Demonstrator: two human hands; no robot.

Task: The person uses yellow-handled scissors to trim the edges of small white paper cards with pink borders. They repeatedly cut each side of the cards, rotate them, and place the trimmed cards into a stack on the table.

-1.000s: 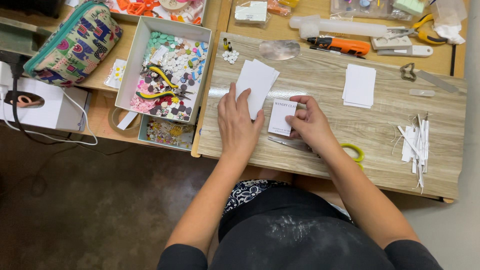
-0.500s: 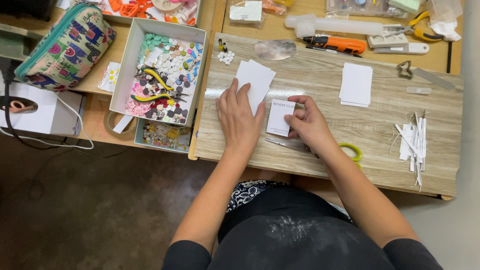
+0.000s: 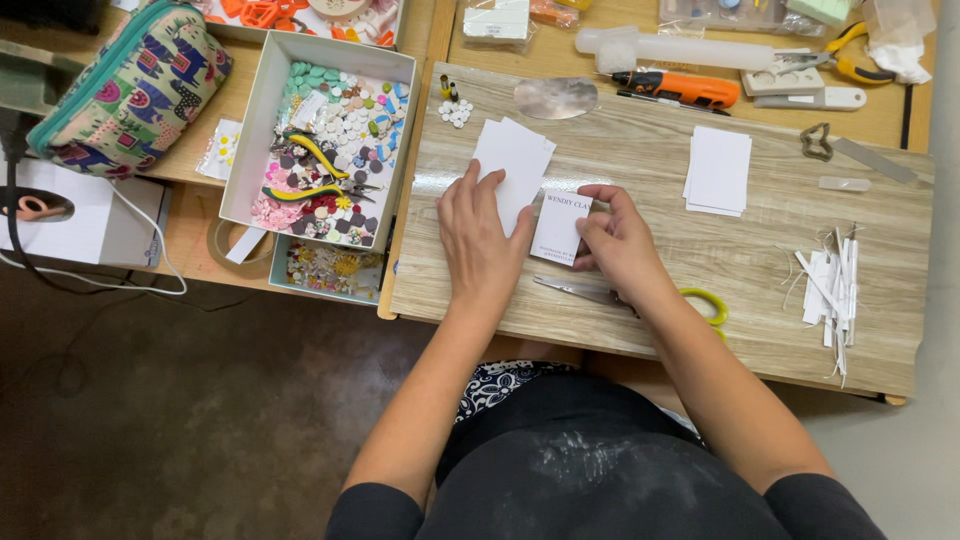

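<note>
Right now, fingers: the left hand [image 3: 482,240] lies flat with its fingers spread, pressing on a small fan of blank white cards [image 3: 513,165]; the right hand [image 3: 620,240] has its fingers curled and pinching the right edge of 1 printed card [image 3: 560,227].
Printed card: white with dark lettering, lying on the table [image 3: 640,150] between the 2 hands, its left edge just beside the left thumb.
Blank cards: a few overlapping sheets, tilted, partly under the left fingers, touching the top of the printed card.
Scissors [image 3: 640,297]: lying on the table under the right wrist, blades pointing left, yellow handle showing to the right of the forearm.
Card stack [image 3: 720,170]: a neat white pile, well apart to the right of the hands.
Paper strips [image 3: 832,285]: thin white offcuts heaped near the right edge of the table.
Utility knife [image 3: 675,88]: orange and black, at the far side of the table.
White box [image 3: 322,140]: to the left of the table, full of small coloured pieces and yellow-handled pliers.
Patterned pouch [image 3: 135,85]: zipped, at the far left.
</note>
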